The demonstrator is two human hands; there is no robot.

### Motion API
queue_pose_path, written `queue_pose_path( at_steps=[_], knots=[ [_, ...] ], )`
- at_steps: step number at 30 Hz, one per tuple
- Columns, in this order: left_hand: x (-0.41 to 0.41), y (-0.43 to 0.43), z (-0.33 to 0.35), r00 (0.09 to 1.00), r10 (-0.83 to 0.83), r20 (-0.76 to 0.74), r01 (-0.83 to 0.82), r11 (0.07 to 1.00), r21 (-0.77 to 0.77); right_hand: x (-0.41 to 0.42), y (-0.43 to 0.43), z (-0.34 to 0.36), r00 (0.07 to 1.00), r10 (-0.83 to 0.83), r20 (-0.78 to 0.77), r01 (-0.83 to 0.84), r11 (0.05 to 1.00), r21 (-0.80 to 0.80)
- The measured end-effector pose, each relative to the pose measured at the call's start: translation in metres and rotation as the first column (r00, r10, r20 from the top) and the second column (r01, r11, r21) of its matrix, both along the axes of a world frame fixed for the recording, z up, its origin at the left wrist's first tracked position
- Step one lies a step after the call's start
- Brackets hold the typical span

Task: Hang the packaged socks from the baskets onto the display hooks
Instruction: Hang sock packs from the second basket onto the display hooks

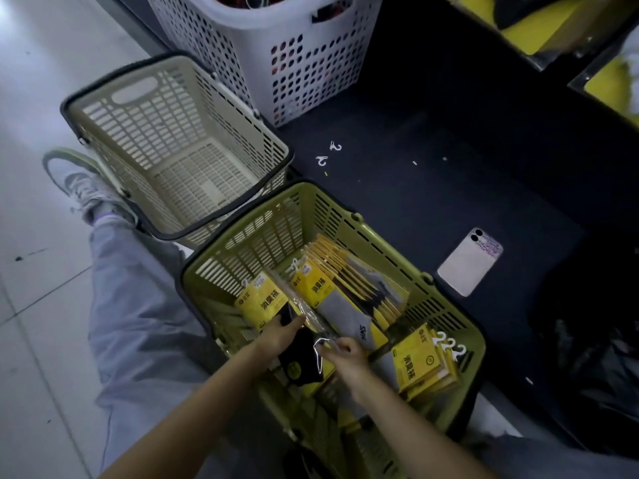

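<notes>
Head view: we look down into a green basket (332, 209) that sits half on the tiled floor (34, 98) and half against a dark platform (449, 133). Both hands are inside it. The left hand (280, 335) curls its fingers round a black-sock pack (262, 304) with a yellow header card, holding it just above the other goods. The right hand (345, 354) pinches the clear wrapper of that same pack at its lower edge, so the pack lies between the two hands.

Behind the hands a row of sock packs (345, 271) stands on edge, leaning toward the far wall of the basket, with a grey-sock pack at the front of the row. At the right wall lies a stack of packs (422, 364), its white hanger hooks pointing toward the rim.

A beige basket (145, 112) touches the green one at its far left corner, and we see nothing in it. Beyond that stands a white laundry basket (276, 46) on the platform. Two loose hooks (333, 146) lie on the platform near the beige basket, and a phone (470, 261) lies face down just beside the green basket. A grey trouser leg (138, 305) and a pale shoe (79, 181) stretch along the floor at left.
</notes>
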State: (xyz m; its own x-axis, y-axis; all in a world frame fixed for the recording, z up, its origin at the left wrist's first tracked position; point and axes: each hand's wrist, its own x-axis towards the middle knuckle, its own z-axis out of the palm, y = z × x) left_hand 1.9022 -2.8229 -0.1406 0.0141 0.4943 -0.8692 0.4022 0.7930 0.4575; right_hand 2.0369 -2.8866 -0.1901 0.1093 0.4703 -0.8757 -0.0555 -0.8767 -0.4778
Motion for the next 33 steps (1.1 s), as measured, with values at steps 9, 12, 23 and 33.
queue_pose_path(
  at_steps=[9,12,23,33],
  knots=[
    [0.008,-0.015,0.010,0.948,0.293,0.123,-0.310,0.938,0.156,0.059,-0.017,0.068,0.995,-0.055,0.087,0.031,0.967,0.252],
    [0.028,-0.021,0.030,0.810,0.366,0.458,-0.299,0.930,-0.214,0.079,-0.034,0.091,0.989,-0.124,0.083,0.090,0.938,0.335],
    [0.084,-0.032,0.127,0.769,-0.247,0.590,0.081,0.953,0.293,0.140,-0.088,0.194,0.980,-0.199,0.028,0.140,0.776,0.615],
    [0.173,-0.023,0.278,0.676,-0.682,0.278,0.205,0.536,0.819,0.185,-0.082,0.348,0.797,-0.582,0.164,0.057,0.342,0.938]
  ],
)
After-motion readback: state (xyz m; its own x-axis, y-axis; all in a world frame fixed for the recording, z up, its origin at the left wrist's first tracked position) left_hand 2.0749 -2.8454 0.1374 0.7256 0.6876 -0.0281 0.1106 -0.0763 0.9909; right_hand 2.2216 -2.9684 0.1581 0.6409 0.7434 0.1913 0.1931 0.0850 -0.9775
